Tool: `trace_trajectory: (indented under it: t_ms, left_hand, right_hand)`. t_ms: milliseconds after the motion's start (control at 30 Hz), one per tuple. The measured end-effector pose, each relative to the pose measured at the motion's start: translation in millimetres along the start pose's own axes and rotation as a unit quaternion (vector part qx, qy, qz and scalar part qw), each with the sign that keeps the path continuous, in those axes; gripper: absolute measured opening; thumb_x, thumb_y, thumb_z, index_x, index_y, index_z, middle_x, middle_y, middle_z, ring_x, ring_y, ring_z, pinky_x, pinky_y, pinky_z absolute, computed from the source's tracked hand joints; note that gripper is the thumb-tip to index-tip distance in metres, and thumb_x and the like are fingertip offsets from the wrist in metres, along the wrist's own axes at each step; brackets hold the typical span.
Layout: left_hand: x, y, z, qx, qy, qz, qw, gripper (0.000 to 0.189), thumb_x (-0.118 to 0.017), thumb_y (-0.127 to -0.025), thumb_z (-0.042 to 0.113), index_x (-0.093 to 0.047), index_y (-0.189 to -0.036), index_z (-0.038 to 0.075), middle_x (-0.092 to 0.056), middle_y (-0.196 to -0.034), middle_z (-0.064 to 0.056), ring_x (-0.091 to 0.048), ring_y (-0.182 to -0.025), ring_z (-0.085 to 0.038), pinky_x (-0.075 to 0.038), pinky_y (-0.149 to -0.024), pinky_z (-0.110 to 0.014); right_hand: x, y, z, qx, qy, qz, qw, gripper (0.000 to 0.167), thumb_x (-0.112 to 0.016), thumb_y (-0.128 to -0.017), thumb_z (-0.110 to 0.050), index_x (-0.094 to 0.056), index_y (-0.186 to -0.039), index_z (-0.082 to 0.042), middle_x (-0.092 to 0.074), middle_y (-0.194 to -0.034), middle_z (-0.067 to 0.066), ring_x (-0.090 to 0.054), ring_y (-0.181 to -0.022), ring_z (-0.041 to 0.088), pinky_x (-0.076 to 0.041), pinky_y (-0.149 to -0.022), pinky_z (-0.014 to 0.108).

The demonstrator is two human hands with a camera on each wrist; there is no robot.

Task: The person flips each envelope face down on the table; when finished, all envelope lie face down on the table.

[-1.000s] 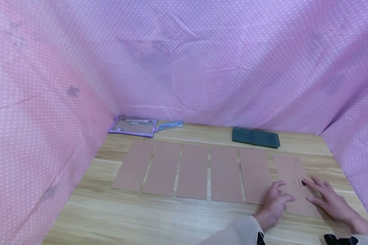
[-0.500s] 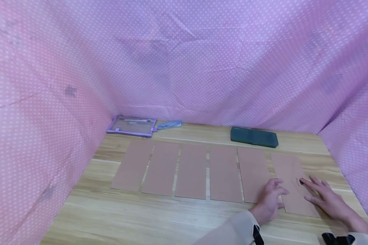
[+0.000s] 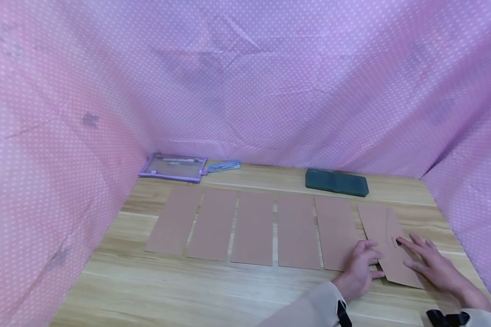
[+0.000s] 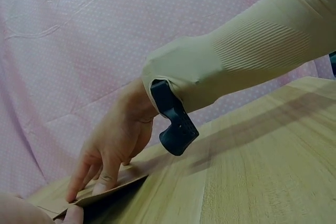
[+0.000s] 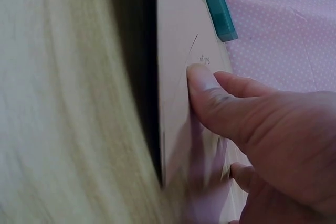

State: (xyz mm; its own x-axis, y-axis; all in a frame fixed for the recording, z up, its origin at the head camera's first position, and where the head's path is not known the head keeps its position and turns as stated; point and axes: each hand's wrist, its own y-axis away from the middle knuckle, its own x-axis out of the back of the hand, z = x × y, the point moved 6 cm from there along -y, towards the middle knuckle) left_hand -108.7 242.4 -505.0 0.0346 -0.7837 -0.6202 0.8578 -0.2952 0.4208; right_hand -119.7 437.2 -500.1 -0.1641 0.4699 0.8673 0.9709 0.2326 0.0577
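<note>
A brown paper envelope [image 3: 393, 268] with thin fold lines and small print lies at the right end of a row. My left hand [image 3: 356, 268] pinches its left edge, the thumb tip showing below the edge in the left wrist view. That edge is raised, with dark shadow underneath. On its right side rests my right hand [image 3: 438, 268], fingers extended, index fingertip at a small dark mark and thumb lower down. In the right wrist view, the right hand's thumb [image 5: 202, 80] lies beside the print.
Several plain brown paper rectangles [image 3: 251, 229] line up leftward across the wooden table [image 3: 180, 290]. Behind them are a purple mesh zip pouch [image 3: 173, 168] holding pens, a blue item [image 3: 223, 166] and a dark green case [image 3: 337, 182]. Pink dotted cloth [image 3: 245, 91] encloses the back and sides.
My left fingers have drawn back from above the envelope to its left edge, with the thumb at that edge. Its lower left side has lifted slightly. My right hand stays on it.
</note>
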Motion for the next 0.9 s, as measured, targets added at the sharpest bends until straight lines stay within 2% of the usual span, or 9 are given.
trace_trajectory:
  t_ms: [167,367,500,600,667,733,800,833,900]
  left_hand:
    - [-0.5,-1.2,0.0,-0.002,0.002,-0.009,1.0000,0.040,-0.053,-0.077,-0.002,-0.058,-0.116,0.005,-0.054,-0.113,-0.012,-0.048,-0.099,-0.026,-0.044,-0.078,-0.038]
    - [-1.9,-2.7,1.8,-0.015,-0.044,-0.023,0.9987,0.037,-0.055,-0.080,-0.003,-0.061,-0.116,0.004,-0.059,-0.119,-0.008,-0.055,-0.095,-0.018,-0.044,-0.074,-0.032]
    - [-2.6,-2.2,3.5,-0.014,-0.072,-0.036,0.9966,0.034,-0.057,-0.082,-0.002,-0.062,-0.115,0.006,-0.063,-0.114,-0.006,-0.057,-0.094,-0.015,-0.048,-0.076,-0.032]
    - [-3.6,-1.5,5.3,-0.014,-0.077,-0.047,0.9959,0.034,-0.057,-0.083,-0.001,-0.062,-0.116,0.008,-0.061,-0.112,-0.004,-0.056,-0.093,-0.014,-0.048,-0.078,-0.031]
    - [-3.9,-0.9,6.6,-0.018,-0.078,-0.053,0.9954,0.035,-0.057,-0.083,-0.002,-0.062,-0.117,0.007,-0.061,-0.112,-0.004,-0.056,-0.092,-0.014,-0.048,-0.078,-0.031]
    - [-4.3,-0.2,7.8,-0.019,-0.078,-0.061,0.9949,0.037,-0.056,-0.083,-0.002,-0.061,-0.119,0.007,-0.061,-0.115,-0.005,-0.056,-0.094,-0.014,-0.048,-0.079,-0.031]
    - [-4.5,0.8,9.1,-0.020,-0.077,-0.069,0.9944,0.040,-0.056,-0.084,-0.002,-0.060,-0.123,0.006,-0.060,-0.123,-0.007,-0.057,-0.099,-0.016,-0.048,-0.081,-0.032]
    - [-4.5,1.3,9.6,-0.019,-0.077,-0.073,0.9942,0.042,-0.055,-0.084,-0.001,-0.059,-0.125,0.006,-0.059,-0.128,-0.009,-0.058,-0.102,-0.017,-0.048,-0.083,-0.033]
    - [-4.3,2.2,10.2,-0.018,-0.077,-0.077,0.9939,0.044,-0.055,-0.085,-0.001,-0.058,-0.129,0.006,-0.056,-0.137,-0.013,-0.058,-0.111,-0.021,-0.049,-0.086,-0.036]
  right_hand:
    - [-1.8,-1.5,-2.0,0.003,-0.018,-0.001,0.9998,0.065,-0.058,-0.100,-0.015,-0.029,-0.158,-0.017,-0.014,-0.152,0.049,0.001,-0.129,0.081,-0.008,-0.082,0.093]
    - [-1.7,-3.3,-5.0,0.021,-0.068,0.001,0.9975,0.059,-0.056,-0.100,-0.010,-0.033,-0.154,-0.002,-0.013,-0.147,0.054,0.005,-0.130,0.079,0.015,-0.103,0.082]
    - [-1.2,-6.0,-5.6,-0.002,-0.061,0.013,0.9980,0.053,-0.055,-0.101,-0.014,-0.038,-0.146,0.010,-0.017,-0.146,0.053,-0.005,-0.133,0.077,0.003,-0.105,0.084]
    - [-2.1,-7.3,-9.2,-0.011,-0.044,0.027,0.9986,0.050,-0.055,-0.102,-0.016,-0.043,-0.140,0.013,-0.023,-0.145,0.052,-0.017,-0.133,0.073,-0.014,-0.100,0.083]
    - [-3.1,-7.2,-12.6,-0.015,-0.034,0.036,0.9987,0.049,-0.056,-0.102,-0.018,-0.045,-0.140,0.010,-0.028,-0.146,0.048,-0.011,-0.149,0.053,-0.013,-0.119,0.068]
    - [-4.1,-7.4,-17.0,-0.012,-0.022,0.047,0.9986,0.049,-0.055,-0.102,-0.020,-0.046,-0.140,0.009,-0.032,-0.146,0.046,-0.004,-0.155,0.014,-0.008,-0.128,0.035]
    - [-5.3,-7.2,-21.9,-0.009,-0.022,0.055,0.9982,0.049,-0.055,-0.103,-0.021,-0.046,-0.140,0.010,-0.033,-0.147,0.045,-0.002,-0.134,-0.022,0.001,-0.112,0.002]
    - [-6.2,-7.1,-23.9,-0.009,-0.023,0.057,0.9981,0.050,-0.054,-0.103,-0.021,-0.046,-0.141,0.010,-0.033,-0.147,0.044,-0.003,-0.119,-0.032,0.004,-0.098,-0.006]
    - [-7.3,-7.7,-28.7,-0.009,-0.028,0.057,0.9979,0.052,-0.054,-0.103,-0.022,-0.044,-0.141,0.012,-0.033,-0.147,0.045,-0.005,-0.109,-0.037,0.003,-0.092,-0.010]
